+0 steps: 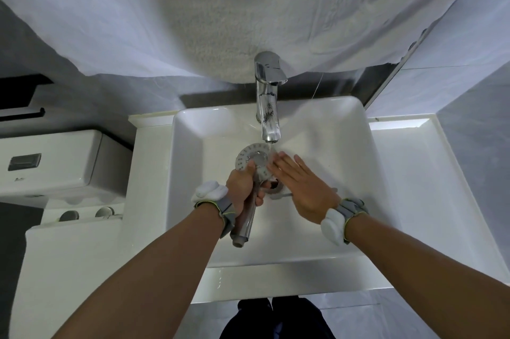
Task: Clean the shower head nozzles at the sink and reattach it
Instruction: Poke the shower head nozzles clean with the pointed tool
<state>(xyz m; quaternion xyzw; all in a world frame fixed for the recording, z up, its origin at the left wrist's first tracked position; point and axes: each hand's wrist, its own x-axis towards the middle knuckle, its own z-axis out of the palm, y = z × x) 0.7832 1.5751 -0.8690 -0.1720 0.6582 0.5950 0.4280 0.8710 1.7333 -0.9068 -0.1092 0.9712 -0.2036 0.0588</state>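
The chrome shower head [252, 162] lies face up over the white sink [317, 242], its round nozzle disc just under the spout of the chrome faucet [267, 106]. Water runs from the spout onto the disc. My left hand [244, 186] is wrapped around the handle, whose grey end sticks out toward me below the wrist. My right hand [300, 184] is flat with fingers apart, fingertips resting on the right edge of the nozzle disc. The drain [277, 186] shows between my hands.
A white counter [414, 186] surrounds the sink. A toilet tank [52, 164] with a flush button stands at the left. A white cloth [220, 7] covers the wall behind the faucet. Grey tiles line the right wall.
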